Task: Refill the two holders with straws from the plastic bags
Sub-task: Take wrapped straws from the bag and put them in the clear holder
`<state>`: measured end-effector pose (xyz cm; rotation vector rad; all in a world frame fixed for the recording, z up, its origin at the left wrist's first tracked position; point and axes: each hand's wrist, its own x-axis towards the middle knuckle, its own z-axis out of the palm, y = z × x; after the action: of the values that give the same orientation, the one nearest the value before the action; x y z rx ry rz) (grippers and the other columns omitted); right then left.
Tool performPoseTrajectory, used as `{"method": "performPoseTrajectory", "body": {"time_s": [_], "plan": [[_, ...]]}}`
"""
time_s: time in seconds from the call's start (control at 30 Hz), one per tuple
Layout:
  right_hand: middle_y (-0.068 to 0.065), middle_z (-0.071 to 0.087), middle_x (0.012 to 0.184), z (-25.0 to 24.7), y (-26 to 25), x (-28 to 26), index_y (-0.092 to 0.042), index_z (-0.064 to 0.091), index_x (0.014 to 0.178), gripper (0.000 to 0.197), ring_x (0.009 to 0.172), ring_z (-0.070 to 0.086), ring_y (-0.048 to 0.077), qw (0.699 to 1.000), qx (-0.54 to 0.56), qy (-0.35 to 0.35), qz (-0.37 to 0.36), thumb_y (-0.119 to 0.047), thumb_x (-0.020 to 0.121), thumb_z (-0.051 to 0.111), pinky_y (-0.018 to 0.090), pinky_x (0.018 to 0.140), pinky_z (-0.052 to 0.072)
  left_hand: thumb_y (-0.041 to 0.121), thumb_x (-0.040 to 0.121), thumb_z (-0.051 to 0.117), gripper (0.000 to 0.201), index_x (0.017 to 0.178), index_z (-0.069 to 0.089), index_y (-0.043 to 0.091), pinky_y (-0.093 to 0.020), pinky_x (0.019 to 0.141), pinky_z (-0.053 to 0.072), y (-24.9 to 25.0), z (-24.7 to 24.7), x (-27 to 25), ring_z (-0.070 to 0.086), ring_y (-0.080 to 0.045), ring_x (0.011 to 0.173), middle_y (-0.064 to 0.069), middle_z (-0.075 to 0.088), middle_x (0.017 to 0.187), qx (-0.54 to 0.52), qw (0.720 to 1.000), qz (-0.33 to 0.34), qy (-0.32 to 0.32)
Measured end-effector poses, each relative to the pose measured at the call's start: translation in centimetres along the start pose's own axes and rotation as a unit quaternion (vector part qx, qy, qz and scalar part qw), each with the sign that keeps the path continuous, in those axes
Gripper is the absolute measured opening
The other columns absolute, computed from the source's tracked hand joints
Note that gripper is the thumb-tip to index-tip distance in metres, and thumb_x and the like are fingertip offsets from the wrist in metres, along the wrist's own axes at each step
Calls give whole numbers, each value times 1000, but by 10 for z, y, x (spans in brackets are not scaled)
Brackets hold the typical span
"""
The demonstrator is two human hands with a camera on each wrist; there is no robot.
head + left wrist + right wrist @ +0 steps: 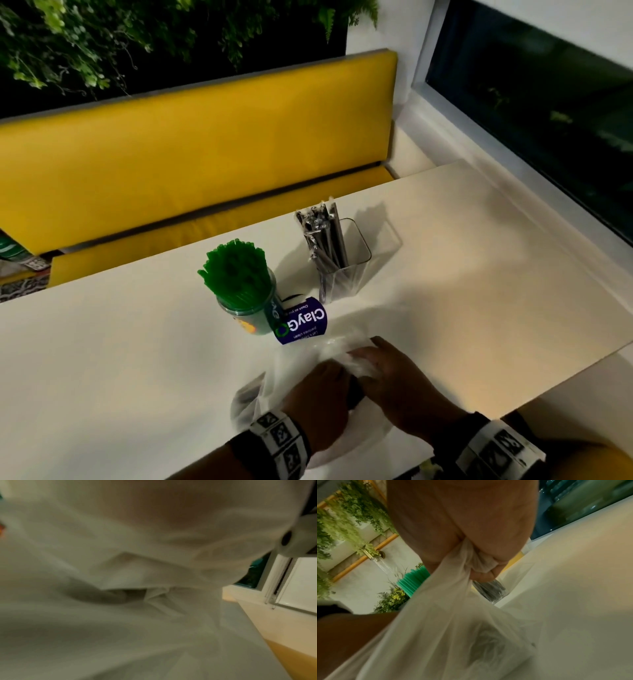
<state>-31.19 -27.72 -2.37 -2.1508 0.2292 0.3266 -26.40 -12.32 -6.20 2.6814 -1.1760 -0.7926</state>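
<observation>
A round clear holder [251,317] packed with green straws [236,267] stands mid-table. Right of it a square clear holder [346,274] carries several wrapped dark straws [322,233]. At the near edge both hands hold a translucent plastic bag [359,361]. My left hand [322,383] is curled on its left part, and my right hand [383,370] bunches the film. In the right wrist view the right hand [488,574] grips a twisted wad of the bag [447,615], with the green straws [412,580] and the square holder [489,589] beyond. The bag [120,628] fills the blurred left wrist view.
A purple ClayGo sign [301,323] leans between the two holders. The white table [120,342] meets a yellow bench [205,154] at the far side and a window ledge [513,178] on the right. Hanging plants [102,41] are behind the bench.
</observation>
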Motion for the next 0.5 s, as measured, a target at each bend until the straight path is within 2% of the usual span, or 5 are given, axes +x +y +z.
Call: {"method": "performPoseTrajectory", "body": {"time_s": [0.07,0.2,0.3,0.43,0.5], "plan": [[-27,51,106,-2,-4,-2,-38,63,109,31,100,53,-6,1000,-1,-10,-22,-13,91,57,-2,83,38,30,106,38,43,148,39,17,-48,120,24,1,0,-1,34,-34,141,-8,42,151,75,997,18,-18],[-16,49,94,-4,-7,-2,-36,61,69,35,88,55,0,1000,-18,-2,-24,-7,86,53,15,75,46,21,106,38,33,135,50,12,-48,106,40,11,-7,-1,49,-40,122,-17,55,130,112,992,-6,-52],[-14,49,94,-1,-8,-5,-35,62,68,38,85,57,4,1000,-21,12,-15,-5,88,51,16,73,48,31,106,37,32,129,54,17,-46,101,47,8,-11,2,54,-37,117,-15,58,124,61,997,-26,-32],[-14,51,98,-4,4,-5,-42,57,70,46,88,58,7,997,-42,69,-5,-2,90,48,20,77,52,46,100,45,37,131,54,29,-35,106,45,-4,-11,-2,55,-23,122,1,60,131,-99,994,-43,3],[-13,49,97,-10,11,-1,-45,53,70,49,83,57,8,994,-82,74,7,0,88,47,23,75,52,40,94,55,29,121,57,32,-28,96,47,-5,-22,-10,59,-18,113,6,64,121,-173,983,-36,40]]}}
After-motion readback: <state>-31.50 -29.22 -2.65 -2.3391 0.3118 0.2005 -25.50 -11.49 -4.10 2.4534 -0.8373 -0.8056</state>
